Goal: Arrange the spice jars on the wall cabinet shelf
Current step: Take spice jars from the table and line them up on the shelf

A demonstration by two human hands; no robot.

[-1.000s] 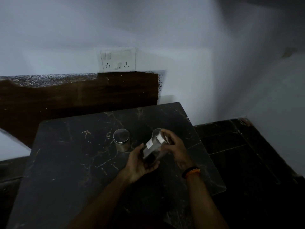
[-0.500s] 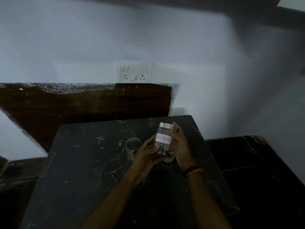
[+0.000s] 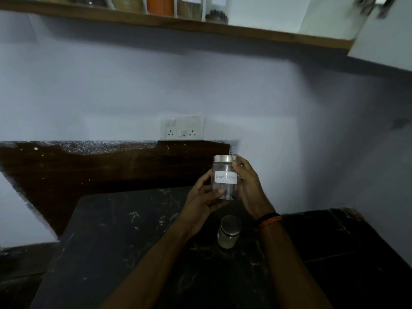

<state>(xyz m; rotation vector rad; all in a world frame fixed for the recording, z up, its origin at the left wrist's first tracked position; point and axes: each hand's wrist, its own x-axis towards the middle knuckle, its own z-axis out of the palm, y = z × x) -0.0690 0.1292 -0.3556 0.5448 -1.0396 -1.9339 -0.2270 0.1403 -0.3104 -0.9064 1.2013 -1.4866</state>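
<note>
I hold a clear glass jar with a steel lid and a white label reading "Black Pepper", upright, above the dark marble table. My left hand grips its lower side and my right hand its right side and lid. A second steel-lidded jar stands on the table just below the hands. A third jar is mostly hidden behind my left wrist. At the top, the wooden cabinet shelf carries several labelled spice jars.
A white cabinet door hangs open at the top right, with a metal hinge. A switch and socket plate is on the pale wall behind the table. A dark brown panel runs along the wall.
The jar has come upright from a tilt and risen off the table in both hands. My view has tilted upward, bringing the shelf and cabinet door into sight.
</note>
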